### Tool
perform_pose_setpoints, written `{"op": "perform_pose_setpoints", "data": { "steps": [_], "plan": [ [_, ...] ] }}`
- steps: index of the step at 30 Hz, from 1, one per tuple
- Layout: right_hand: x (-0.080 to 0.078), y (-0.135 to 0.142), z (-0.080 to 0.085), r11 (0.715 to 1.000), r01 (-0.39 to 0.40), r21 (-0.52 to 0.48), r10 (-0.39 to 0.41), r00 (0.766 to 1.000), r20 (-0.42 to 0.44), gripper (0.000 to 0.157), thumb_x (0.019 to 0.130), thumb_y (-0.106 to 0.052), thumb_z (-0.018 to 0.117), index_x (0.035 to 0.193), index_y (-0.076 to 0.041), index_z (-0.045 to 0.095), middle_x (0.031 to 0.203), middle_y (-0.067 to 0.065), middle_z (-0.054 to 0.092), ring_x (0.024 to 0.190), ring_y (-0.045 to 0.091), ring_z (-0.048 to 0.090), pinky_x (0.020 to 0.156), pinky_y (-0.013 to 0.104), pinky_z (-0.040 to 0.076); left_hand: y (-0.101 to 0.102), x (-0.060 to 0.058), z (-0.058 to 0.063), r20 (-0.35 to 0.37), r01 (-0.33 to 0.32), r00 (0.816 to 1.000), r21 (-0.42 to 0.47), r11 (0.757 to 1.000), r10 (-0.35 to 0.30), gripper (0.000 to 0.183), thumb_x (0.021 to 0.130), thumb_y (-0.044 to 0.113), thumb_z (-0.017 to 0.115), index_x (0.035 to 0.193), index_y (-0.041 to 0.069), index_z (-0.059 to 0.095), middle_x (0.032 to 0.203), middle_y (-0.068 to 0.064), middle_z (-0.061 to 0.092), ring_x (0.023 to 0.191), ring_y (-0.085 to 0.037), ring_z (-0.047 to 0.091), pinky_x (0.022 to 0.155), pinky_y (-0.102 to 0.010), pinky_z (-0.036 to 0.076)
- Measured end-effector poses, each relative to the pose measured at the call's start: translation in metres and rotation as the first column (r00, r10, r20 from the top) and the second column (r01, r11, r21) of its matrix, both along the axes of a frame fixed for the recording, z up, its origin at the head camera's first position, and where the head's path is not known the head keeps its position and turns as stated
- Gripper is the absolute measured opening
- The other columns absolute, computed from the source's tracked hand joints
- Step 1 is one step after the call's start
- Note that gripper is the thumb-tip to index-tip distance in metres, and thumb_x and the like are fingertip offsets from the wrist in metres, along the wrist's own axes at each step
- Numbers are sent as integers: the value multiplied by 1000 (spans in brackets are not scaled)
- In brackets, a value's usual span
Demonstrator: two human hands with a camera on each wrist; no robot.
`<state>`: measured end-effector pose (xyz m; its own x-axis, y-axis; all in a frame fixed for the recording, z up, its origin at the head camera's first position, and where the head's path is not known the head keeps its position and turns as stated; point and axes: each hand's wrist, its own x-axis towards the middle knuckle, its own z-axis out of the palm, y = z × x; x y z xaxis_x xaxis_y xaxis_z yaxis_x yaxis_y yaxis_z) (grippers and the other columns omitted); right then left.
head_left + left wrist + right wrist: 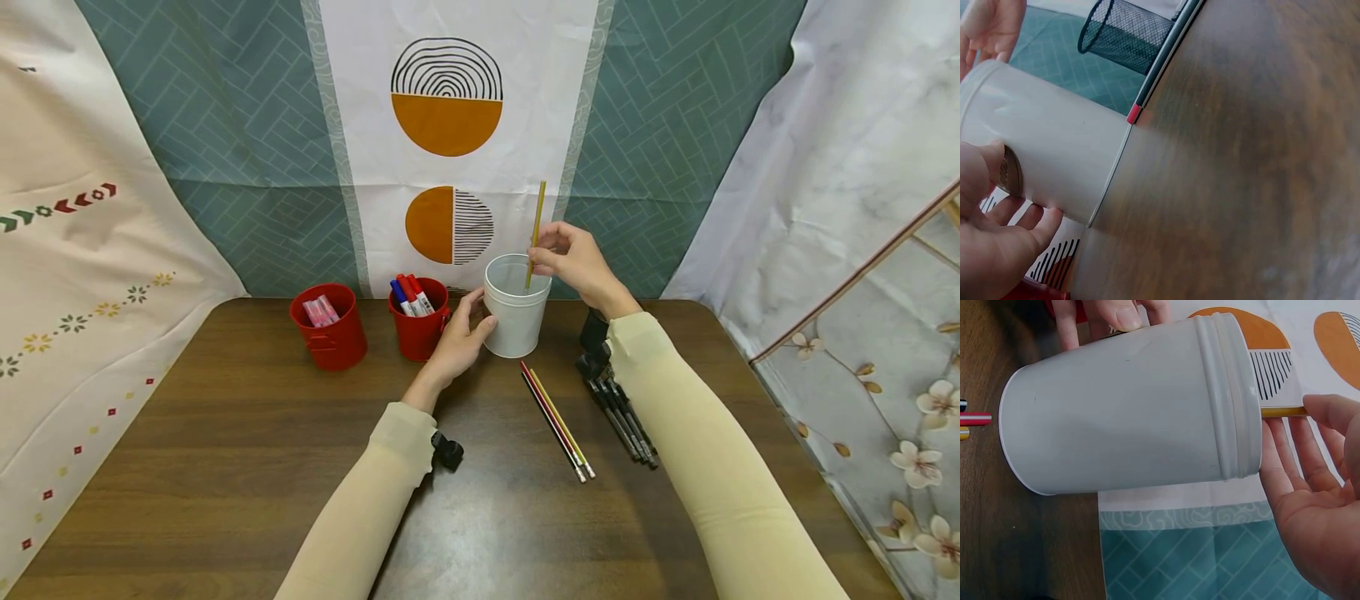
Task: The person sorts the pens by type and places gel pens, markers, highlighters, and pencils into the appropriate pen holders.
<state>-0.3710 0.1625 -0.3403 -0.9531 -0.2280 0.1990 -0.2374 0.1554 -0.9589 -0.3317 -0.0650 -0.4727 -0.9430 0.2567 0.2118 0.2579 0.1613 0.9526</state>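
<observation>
A white metal bucket (516,327) stands upright near the back of the table. My left hand (459,337) grips its left side, the thumb (992,164) at the brown metal lug on the wall and the other fingers around the bucket. Above the rim, my right hand (573,260) pinches a yellow pencil (537,218) between thumb and fingers. It is nearly upright, with its lower end inside the bucket's mouth. In the right wrist view a short stretch of the pencil (1282,412) shows between rim and thumb; the bucket wall hides the rest.
Several pencils (555,417) lie in front of the bucket. Black pens (624,421) lie to the right, under the right forearm, near a black mesh cup (1127,34). On the left stand a red bucket (341,343) with pink items and another red bucket (418,335) with markers.
</observation>
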Motion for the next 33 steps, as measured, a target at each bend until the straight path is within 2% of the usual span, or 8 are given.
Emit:
{"op": "perform_pose_setpoints", "data": {
  "steps": [8,13,16,19,23,26,29,33],
  "plan": [
    [-1,-1,-1,1000,-12,13,12,1000,-2,20,101,-6,71,119,-3,62,107,6,65,97,20,70,89,34,64,-1,1,0,9,1,1000,1,1000,-1,61,112,22,56,166,19,29,169,-9,36,155,-30,37,126,-48,34],
    [-1,-2,-2,1000,-13,16,14,1000,-10,28,102,-6,71,126,3,61,108,7,66,97,23,71,91,37,64,-2,1,-1,7,-1,1000,0,1000,1,62,112,22,56,166,19,28,169,-10,36,155,-30,37,126,-48,34],
    [0,-1,-2,999,1,40,1,999,-43,33,102,-7,72,130,6,60,110,9,67,96,24,72,92,38,63,-2,1,-1,4,0,1000,4,1000,0,62,112,21,57,166,19,28,168,-10,36,155,-30,37,127,-48,34],
    [2,3,0,994,42,102,-31,993,-114,32,102,-9,72,129,4,63,114,12,69,95,23,73,90,33,64,-2,1,-1,4,0,1000,6,1000,0,62,112,21,57,166,18,28,168,-10,37,155,-30,38,126,-48,34],
    [8,13,8,966,141,216,-91,970,-225,27,102,-14,71,127,-3,67,119,11,71,98,23,73,86,28,60,-2,1,1,8,-1,1000,3,1000,1,62,111,21,57,166,18,29,168,-9,37,154,-29,39,126,-48,35],
    [15,21,16,934,203,295,-114,949,-294,24,103,-17,71,124,-8,69,119,9,72,104,24,72,86,33,57,-2,2,2,3,0,1000,1,1000,0,62,111,21,57,166,17,29,168,-10,37,154,-30,39,126,-49,34],
    [23,28,23,898,237,370,-101,931,-351,21,102,-18,71,122,-10,70,118,8,73,108,26,72,88,41,55,-1,1,2,-2,1,1000,-5,1000,-1,62,111,20,57,166,17,28,168,-11,37,154,-30,39,126,-49,34],
    [38,33,30,854,232,466,-37,920,-391,20,102,-17,71,119,-8,72,117,10,75,107,29,73,88,48,56,-1,1,2,-1,0,1000,-9,1000,0,62,112,21,57,167,17,28,169,-10,37,154,-30,38,127,-49,34]
  ]
}}
